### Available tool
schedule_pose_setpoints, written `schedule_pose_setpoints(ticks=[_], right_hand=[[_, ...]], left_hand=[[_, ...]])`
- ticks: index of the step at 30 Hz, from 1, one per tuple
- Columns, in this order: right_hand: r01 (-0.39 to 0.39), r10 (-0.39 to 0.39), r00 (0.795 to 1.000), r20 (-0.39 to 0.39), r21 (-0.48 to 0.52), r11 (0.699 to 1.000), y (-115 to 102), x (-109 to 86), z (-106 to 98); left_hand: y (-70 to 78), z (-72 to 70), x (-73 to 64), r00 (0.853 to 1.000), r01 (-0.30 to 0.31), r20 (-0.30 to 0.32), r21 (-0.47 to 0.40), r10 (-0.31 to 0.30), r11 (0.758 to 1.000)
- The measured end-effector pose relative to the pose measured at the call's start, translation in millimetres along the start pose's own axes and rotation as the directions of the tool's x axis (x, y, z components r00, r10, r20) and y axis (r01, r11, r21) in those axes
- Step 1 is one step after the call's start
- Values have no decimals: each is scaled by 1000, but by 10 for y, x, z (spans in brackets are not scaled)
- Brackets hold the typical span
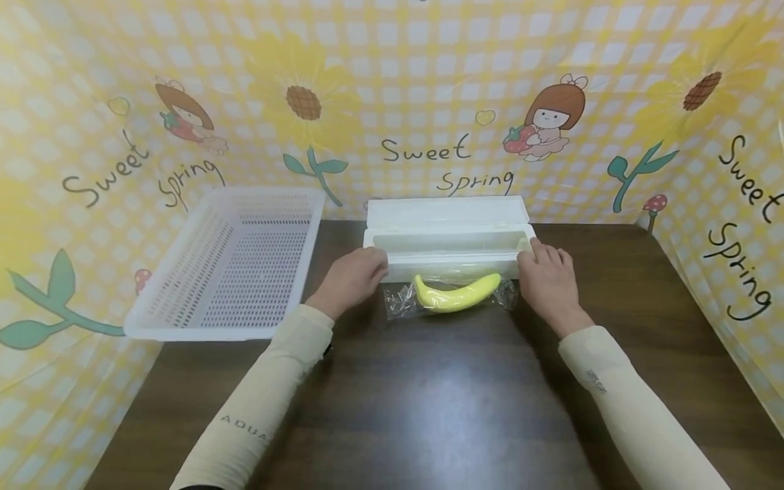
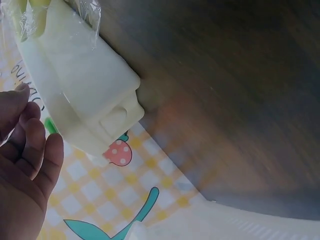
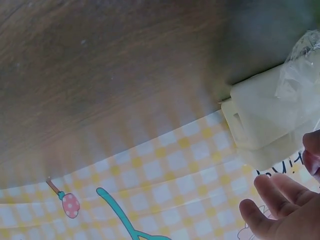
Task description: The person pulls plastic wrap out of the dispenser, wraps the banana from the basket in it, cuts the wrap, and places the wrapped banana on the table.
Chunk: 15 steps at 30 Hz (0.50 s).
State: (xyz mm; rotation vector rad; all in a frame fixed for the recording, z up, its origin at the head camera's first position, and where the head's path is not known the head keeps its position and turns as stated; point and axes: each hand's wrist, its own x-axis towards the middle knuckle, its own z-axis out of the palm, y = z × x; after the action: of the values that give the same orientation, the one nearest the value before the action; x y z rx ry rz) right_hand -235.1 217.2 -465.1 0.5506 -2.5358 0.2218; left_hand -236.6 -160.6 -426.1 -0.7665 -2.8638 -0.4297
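Observation:
A yellow banana (image 1: 456,296) lies on the table wrapped in clear cling film (image 1: 399,299), crumpled at both ends. Right behind it stands a long white cling film box (image 1: 447,267), its lid (image 1: 447,212) raised. At the box's left end, my left hand (image 1: 354,278) has curled fingers, thumb and forefinger pinching the film's thin edge. My right hand (image 1: 551,282) pinches the film likewise at the right end. Both wrist views show the left hand's fingertips (image 2: 31,107) and the right hand's fingertips (image 3: 311,145) close beside the box; the film there is barely visible.
A white perforated plastic basket (image 1: 294,272) stands at the left, near my left forearm. The dark wooden table (image 1: 441,408) extends in front of the banana. A yellow checked cloth (image 1: 429,88) with printed flowers hangs behind and along both sides.

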Motion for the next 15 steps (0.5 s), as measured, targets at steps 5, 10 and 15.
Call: schedule_pose_setpoints(ticks=[5,10,15], right_hand=[[44,-43,998,-37,28,999,2,-61,-36],[111,-105,988,-114,48,993,-16,-116,-118],[158,-148,974,-170,47,986,-42,-165,-211]], left_hand=[[7,-35,-43,1000,-9,20,-5,9,1000],[40,-86,-108,1000,-25,18,6,25,1000],[68,-130,-187,998,-68,-3,18,68,998]])
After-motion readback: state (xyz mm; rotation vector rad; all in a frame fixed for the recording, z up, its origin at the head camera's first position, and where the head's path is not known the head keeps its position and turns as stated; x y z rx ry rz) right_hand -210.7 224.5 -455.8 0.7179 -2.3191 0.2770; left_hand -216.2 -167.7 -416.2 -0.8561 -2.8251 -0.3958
